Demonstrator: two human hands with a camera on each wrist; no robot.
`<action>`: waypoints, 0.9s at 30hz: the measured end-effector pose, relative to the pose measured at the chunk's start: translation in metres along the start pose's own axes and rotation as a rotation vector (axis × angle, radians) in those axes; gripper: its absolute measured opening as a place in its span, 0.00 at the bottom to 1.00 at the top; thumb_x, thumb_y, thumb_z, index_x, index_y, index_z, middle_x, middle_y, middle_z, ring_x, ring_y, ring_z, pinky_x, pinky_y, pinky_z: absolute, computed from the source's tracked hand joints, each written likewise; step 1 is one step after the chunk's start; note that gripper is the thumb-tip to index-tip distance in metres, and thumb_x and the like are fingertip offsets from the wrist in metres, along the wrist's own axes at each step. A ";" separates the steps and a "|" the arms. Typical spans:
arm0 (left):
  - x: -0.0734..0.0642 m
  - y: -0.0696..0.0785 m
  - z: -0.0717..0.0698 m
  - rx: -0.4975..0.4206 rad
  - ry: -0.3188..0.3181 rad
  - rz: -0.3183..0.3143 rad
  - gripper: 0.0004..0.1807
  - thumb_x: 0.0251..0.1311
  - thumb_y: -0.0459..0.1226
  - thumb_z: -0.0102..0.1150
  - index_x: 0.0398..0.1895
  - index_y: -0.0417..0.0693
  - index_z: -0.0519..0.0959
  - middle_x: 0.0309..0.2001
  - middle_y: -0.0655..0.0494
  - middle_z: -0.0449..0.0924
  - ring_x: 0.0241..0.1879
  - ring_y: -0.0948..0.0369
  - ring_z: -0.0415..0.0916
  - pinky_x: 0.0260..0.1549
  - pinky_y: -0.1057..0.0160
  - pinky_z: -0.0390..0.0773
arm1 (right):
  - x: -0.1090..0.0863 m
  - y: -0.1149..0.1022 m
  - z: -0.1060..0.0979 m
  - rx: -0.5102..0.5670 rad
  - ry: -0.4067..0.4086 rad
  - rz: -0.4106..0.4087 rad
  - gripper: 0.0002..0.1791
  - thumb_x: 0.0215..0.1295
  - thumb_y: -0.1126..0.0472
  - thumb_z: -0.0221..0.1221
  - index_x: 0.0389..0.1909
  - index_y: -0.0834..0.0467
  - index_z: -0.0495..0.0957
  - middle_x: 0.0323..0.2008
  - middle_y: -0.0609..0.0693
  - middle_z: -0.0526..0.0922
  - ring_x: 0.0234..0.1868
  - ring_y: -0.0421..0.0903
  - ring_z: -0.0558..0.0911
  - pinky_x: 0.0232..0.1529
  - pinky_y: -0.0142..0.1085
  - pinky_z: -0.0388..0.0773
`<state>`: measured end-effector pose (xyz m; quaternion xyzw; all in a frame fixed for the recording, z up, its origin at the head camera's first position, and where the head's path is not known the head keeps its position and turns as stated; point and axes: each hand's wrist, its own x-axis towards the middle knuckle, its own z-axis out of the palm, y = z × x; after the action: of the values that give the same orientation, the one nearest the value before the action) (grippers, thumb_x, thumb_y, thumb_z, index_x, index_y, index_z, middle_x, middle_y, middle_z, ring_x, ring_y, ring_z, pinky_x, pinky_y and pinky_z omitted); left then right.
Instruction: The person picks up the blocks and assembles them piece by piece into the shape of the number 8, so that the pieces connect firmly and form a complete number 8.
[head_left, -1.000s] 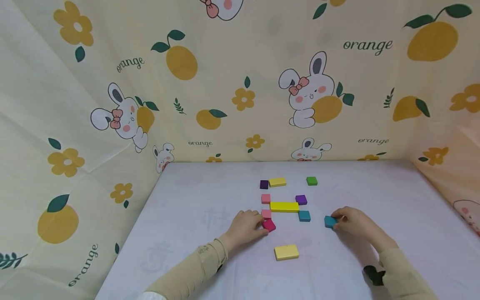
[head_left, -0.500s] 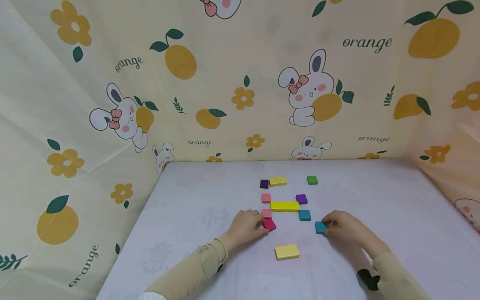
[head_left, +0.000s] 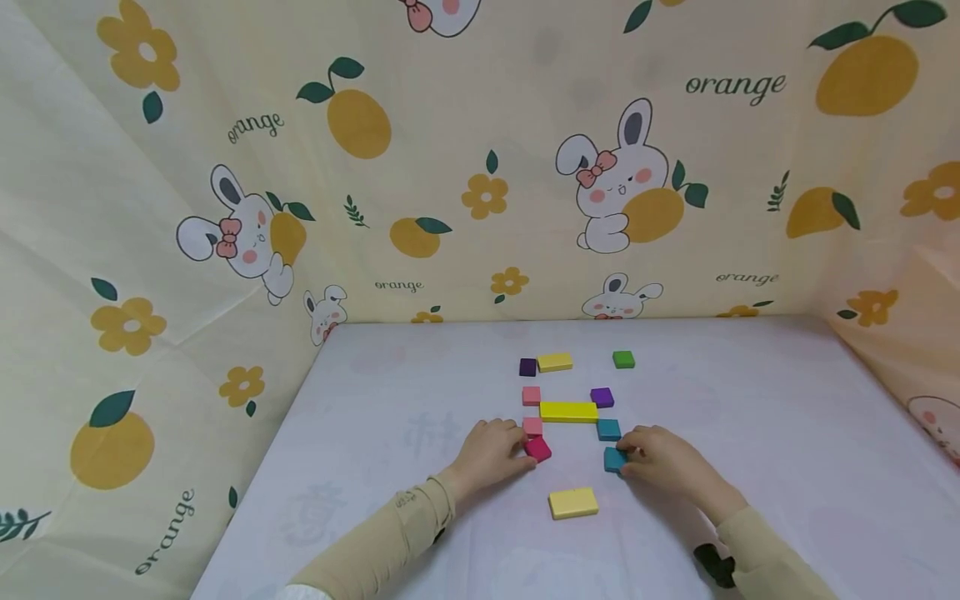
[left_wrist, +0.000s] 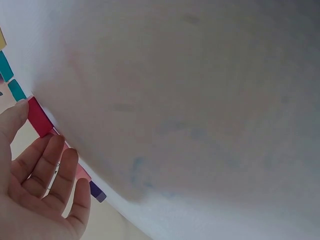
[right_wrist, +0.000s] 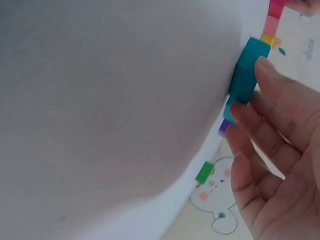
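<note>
My left hand (head_left: 491, 454) pinches a crimson block (head_left: 537, 449) between thumb and fingers, just in front of a pink block (head_left: 532, 427). In the left wrist view the crimson block (left_wrist: 39, 117) sits between the thumb and fingertips. Opposite, my right hand (head_left: 667, 462) pinches a teal block (head_left: 614, 460) directly in front of another teal block (head_left: 609, 430). Thumb and fingertips hold its sides in the right wrist view, where the teal block (right_wrist: 246, 70) shows large. A long yellow block (head_left: 568, 412) lies between the pink and teal columns.
A pale yellow block (head_left: 573, 503) lies nearest the person, between the arms. Farther back are a second pink block (head_left: 531, 396), a purple block (head_left: 602, 397), a dark purple block (head_left: 528, 367), another pale yellow block (head_left: 555, 362) and a green block (head_left: 624, 359). A patterned cloth (head_left: 480, 242) hangs behind.
My right hand has moved left with the teal block, bringing it in front of the other teal block. The left hand stays in place on the crimson block.
</note>
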<state>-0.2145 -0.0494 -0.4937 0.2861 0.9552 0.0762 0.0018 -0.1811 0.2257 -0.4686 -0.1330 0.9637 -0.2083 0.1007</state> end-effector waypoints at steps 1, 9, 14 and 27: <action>0.000 0.000 0.000 -0.001 0.002 -0.001 0.16 0.53 0.56 0.61 0.35 0.57 0.80 0.25 0.67 0.71 0.27 0.67 0.65 0.32 0.68 0.65 | 0.001 -0.002 0.000 -0.016 0.006 0.003 0.16 0.52 0.58 0.66 0.43 0.59 0.81 0.36 0.47 0.82 0.35 0.41 0.75 0.42 0.43 0.78; 0.000 -0.001 0.001 0.001 0.007 0.006 0.16 0.53 0.56 0.60 0.35 0.57 0.79 0.24 0.67 0.70 0.27 0.68 0.64 0.31 0.69 0.64 | 0.004 -0.012 0.003 -0.049 0.044 0.003 0.15 0.52 0.58 0.66 0.40 0.58 0.81 0.33 0.46 0.81 0.34 0.41 0.74 0.40 0.41 0.77; 0.000 -0.002 0.001 -0.001 0.005 0.009 0.16 0.53 0.56 0.60 0.35 0.57 0.79 0.24 0.67 0.69 0.26 0.67 0.64 0.30 0.69 0.63 | 0.008 -0.014 0.006 -0.074 0.074 -0.005 0.14 0.50 0.57 0.68 0.37 0.59 0.82 0.30 0.46 0.80 0.31 0.41 0.73 0.37 0.38 0.76; 0.000 0.000 0.000 0.014 0.001 0.004 0.16 0.53 0.56 0.60 0.35 0.57 0.79 0.24 0.67 0.69 0.27 0.67 0.65 0.34 0.66 0.66 | 0.012 -0.017 0.011 -0.105 0.119 -0.004 0.14 0.49 0.57 0.69 0.35 0.60 0.81 0.27 0.46 0.79 0.28 0.41 0.70 0.33 0.35 0.74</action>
<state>-0.2140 -0.0494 -0.4939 0.2880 0.9551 0.0699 -0.0008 -0.1858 0.2031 -0.4724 -0.1275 0.9774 -0.1651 0.0355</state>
